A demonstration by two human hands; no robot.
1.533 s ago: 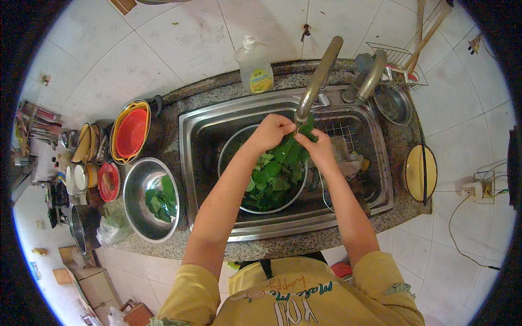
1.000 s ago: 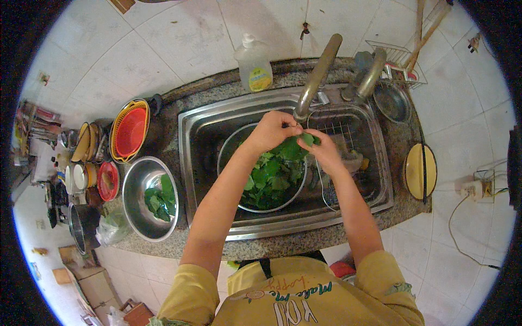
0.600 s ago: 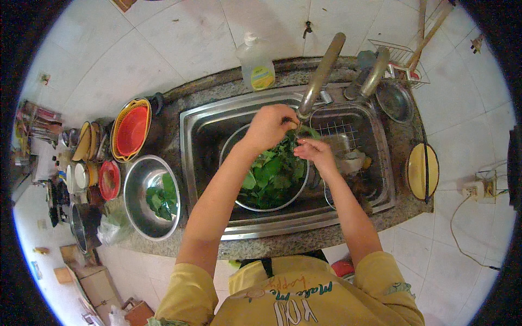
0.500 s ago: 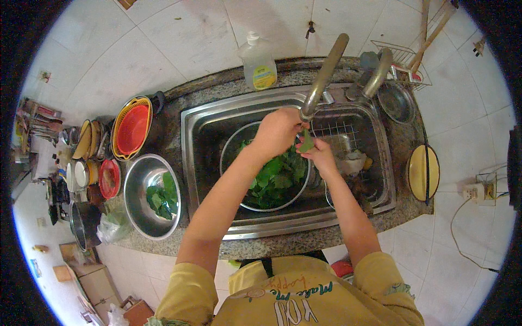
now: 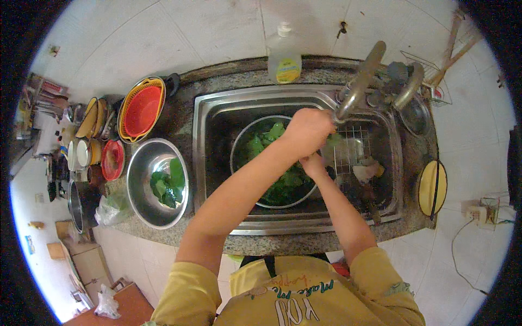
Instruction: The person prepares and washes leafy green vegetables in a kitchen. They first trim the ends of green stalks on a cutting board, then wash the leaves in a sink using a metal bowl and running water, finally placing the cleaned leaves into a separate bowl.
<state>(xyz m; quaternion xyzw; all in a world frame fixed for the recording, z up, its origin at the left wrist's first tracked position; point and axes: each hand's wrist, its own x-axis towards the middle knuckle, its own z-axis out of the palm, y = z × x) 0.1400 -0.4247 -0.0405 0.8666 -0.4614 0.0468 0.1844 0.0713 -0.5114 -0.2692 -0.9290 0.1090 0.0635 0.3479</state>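
Note:
My left hand (image 5: 311, 132) is closed just below the spout of the tap (image 5: 359, 89), with a blurred green leaf (image 5: 333, 140) showing past its fingers. Close beneath it is my right hand (image 5: 312, 164), its fingers hidden behind the left hand. Both hands are over the right side of a round metal-rimmed bowl (image 5: 235, 173) in the sink, filled with green leaves (image 5: 287, 187). On the counter to the left stands a steel bowl (image 5: 140, 204) with several wet green leaves (image 5: 167, 187) in it.
The steel sink (image 5: 217, 225) holds a wire rack (image 5: 348, 155) with a whitish lump (image 5: 368, 169) on it. Behind stands a soap bottle (image 5: 284, 60). A red basket (image 5: 143, 111), a plastic bag (image 5: 112, 209) and a yellow lid (image 5: 432, 187) lie around the counter.
The view has shifted, so the sink and tap appear farther right. My right hand has moved in under the left hand, and the leaf that showed between them is now mostly covered.

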